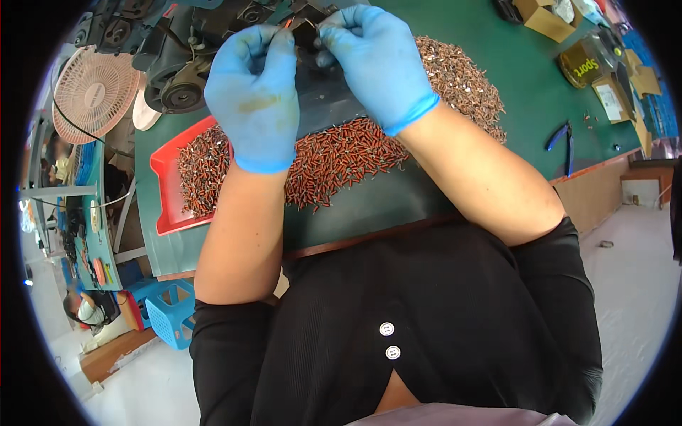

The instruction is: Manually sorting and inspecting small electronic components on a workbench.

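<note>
Both my hands wear blue gloves and are raised to the dark machine (pixel 305 53) at the top. My left hand (pixel 256 96) has a yellowish stain on its back. Its thumb and forefinger pinch a small orange-red part with thin wire ends, mostly hidden by the fingertips. My right hand (pixel 380 67) is at the machine's other side, thumb and fingers pressed together; whatever they hold is too small to make out. Below the hands lies a heap of small red-brown cylindrical parts (pixel 337 160) with wire ends.
A red tray (pixel 162 174) with more such parts stands at left. A paler, copper-coloured heap (pixel 462 85) lies right of my right hand. Blue-handled pliers (pixel 568 145), a clear jar (pixel 582 64) and cardboard boxes (pixel 543 20) are on the green table. A pink fan (pixel 96 92) stands at left.
</note>
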`<state>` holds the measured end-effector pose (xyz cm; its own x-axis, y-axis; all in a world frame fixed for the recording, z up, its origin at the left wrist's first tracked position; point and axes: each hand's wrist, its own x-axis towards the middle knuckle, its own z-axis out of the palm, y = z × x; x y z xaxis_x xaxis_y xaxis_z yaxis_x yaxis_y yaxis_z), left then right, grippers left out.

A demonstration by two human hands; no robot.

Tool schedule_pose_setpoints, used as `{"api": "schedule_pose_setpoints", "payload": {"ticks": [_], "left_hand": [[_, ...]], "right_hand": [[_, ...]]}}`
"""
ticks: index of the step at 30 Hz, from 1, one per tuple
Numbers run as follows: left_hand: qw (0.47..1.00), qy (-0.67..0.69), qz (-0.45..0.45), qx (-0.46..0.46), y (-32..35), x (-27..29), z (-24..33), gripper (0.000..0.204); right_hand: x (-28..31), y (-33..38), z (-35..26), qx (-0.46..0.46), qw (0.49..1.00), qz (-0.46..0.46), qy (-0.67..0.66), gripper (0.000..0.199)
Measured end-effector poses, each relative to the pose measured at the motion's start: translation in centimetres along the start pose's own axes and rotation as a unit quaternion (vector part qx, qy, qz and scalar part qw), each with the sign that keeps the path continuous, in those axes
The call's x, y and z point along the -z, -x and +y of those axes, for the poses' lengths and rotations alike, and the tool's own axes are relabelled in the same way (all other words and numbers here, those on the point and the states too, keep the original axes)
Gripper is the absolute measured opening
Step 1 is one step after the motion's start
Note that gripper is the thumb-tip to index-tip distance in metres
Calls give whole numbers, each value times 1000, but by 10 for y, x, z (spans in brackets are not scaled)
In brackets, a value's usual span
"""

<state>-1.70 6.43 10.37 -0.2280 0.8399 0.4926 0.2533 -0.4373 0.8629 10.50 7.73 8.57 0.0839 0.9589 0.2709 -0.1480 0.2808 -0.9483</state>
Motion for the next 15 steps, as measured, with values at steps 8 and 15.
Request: {"api": "schedule_pose_setpoints", "payload": {"ticks": [8, 15], "left_hand": [[980, -119, 69, -141, -10, -16, -35, 14], [977, -130, 108, -129, -6, -17, -41, 9]], "right_hand": [[-11, -16, 8, 88, 975, 104, 174, 14], [-16, -12, 6, 101, 970, 130, 180, 17]]}}
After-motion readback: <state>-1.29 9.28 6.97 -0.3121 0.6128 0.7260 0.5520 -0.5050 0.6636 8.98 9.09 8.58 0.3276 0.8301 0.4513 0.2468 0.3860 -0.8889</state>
